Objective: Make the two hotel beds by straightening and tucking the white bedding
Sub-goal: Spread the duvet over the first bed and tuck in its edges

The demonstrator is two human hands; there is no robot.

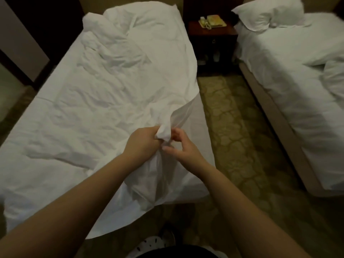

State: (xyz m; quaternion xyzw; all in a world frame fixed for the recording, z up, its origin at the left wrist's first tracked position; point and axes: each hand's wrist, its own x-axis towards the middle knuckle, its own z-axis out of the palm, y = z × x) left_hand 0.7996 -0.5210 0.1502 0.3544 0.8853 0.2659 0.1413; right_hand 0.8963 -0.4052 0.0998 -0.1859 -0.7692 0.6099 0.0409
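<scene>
Left bed (55,127): long axis runs from the near foot end, lower left, up to the head end at top centre. A white sheet (115,86) lies lengthwise along that axis, heavily creased, with a rumpled heap at the head end. Its near corner hangs over the foot of the mattress toward the floor. Its right edge is drawn up off the mattress side into a bunched wad (163,131) near the foot-end right corner.

Left hand (147,140): the grip is clamped on the wad, fingers curled round it. The cloth sprouts up and to the right from the fist, and folds fall away beneath the wrist.

Right hand (181,144): just right of the wad and level with it. Its grip is apart, thumb and fingers curved in an open C facing the cloth. The thumb tip appears to brush the fabric below the wad, though contact cannot be confirmed.

Patterned carpet (232,118) fills the aisle between the beds. A dark nightstand (212,40) stands at the aisle's far end, carrying a telephone (212,21).

Right bed (288,58): parallel to the first and well apart from both hands. A white pillow (270,13) sits at its head, and loose white bedding (333,77) is bunched at its right edge.
</scene>
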